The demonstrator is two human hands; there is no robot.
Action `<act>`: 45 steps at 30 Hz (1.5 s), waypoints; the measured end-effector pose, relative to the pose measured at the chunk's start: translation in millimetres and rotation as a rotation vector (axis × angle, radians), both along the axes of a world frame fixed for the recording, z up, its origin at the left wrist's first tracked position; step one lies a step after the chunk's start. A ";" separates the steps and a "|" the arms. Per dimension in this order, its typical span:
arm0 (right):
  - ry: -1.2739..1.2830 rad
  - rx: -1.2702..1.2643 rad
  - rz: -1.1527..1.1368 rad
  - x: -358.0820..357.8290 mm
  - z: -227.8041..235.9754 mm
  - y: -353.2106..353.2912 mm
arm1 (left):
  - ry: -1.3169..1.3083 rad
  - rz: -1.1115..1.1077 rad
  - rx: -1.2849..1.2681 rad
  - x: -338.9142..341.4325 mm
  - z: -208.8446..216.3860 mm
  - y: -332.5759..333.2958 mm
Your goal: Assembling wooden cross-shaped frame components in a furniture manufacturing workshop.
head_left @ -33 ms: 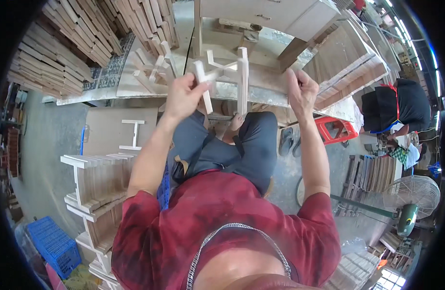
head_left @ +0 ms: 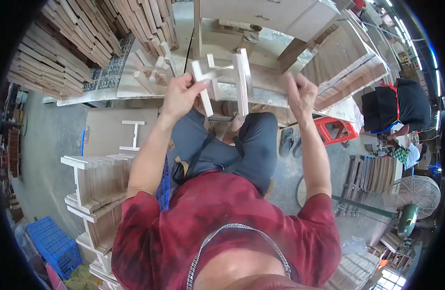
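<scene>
My left hand point(head_left: 178, 100) pinches the left bar of a pale H-shaped wooden frame point(head_left: 206, 100), made of two bars joined by a crosspiece. The frame is held tilted above the front edge of the workbench point(head_left: 268, 99); its right bar is smeared by motion. To the right of the frame, my right hand point(head_left: 302, 94) is raised over the bench edge, apart from the wood. Its fingers are curled and blurred, and whatever they hold is hidden. Several loose wooden pieces point(head_left: 157, 70) lie on the bench beyond my left hand.
Stacked wooden slats point(head_left: 72, 38) fill the far left. A pile of assembled H-frames point(head_left: 94, 183) stands left of me, near a blue crate point(head_left: 53, 246). At right are boards point(head_left: 348, 58), a red stool point(head_left: 336, 130), a fan point(head_left: 410, 203) and another person point(head_left: 410, 154).
The wooden frame has shifted and turned slightly in my left hand. My right hand has moved a little, and its fingers are more blurred.
</scene>
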State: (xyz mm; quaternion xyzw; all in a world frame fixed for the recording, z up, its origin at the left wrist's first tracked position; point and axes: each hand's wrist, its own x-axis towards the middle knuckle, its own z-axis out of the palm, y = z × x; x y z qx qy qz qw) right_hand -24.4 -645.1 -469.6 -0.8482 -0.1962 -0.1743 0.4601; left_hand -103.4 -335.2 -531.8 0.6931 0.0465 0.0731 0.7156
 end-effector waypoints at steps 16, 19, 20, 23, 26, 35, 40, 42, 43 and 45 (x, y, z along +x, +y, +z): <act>-0.483 -0.400 0.415 -4.1 -0.7 65.1 | 0.406 -0.146 -0.640 -13.9 24.5 40.2; -0.502 -0.382 0.550 -0.4 -3.5 72.7 | 0.403 -0.153 -0.677 -26.1 25.9 48.4; -0.473 -0.327 0.555 -3.9 2.6 82.6 | 0.290 0.026 -0.590 -34.7 29.5 52.6; -0.284 -0.167 0.570 8.7 1.2 109.6 | 0.112 0.366 -0.294 -50.0 13.7 88.1; -0.173 -0.075 0.670 38.9 9.0 162.6 | 0.113 0.836 0.789 -43.6 -29.1 112.0; 0.212 -0.347 0.836 114.5 -15.9 270.1 | 0.107 0.589 0.586 -20.8 -70.5 134.3; 0.418 -0.433 0.871 125.0 -54.6 270.6 | 0.046 0.553 0.548 -23.2 -88.5 142.3; 0.619 -0.284 0.910 132.1 -69.1 260.9 | 0.027 0.431 0.499 -29.4 -80.6 140.8; 0.657 -0.303 0.928 132.3 -72.2 255.4 | 0.026 0.436 0.497 -34.0 -74.1 139.1; 0.691 -0.321 0.942 127.9 -70.2 248.4 | 0.000 0.392 0.524 -40.1 -62.4 130.5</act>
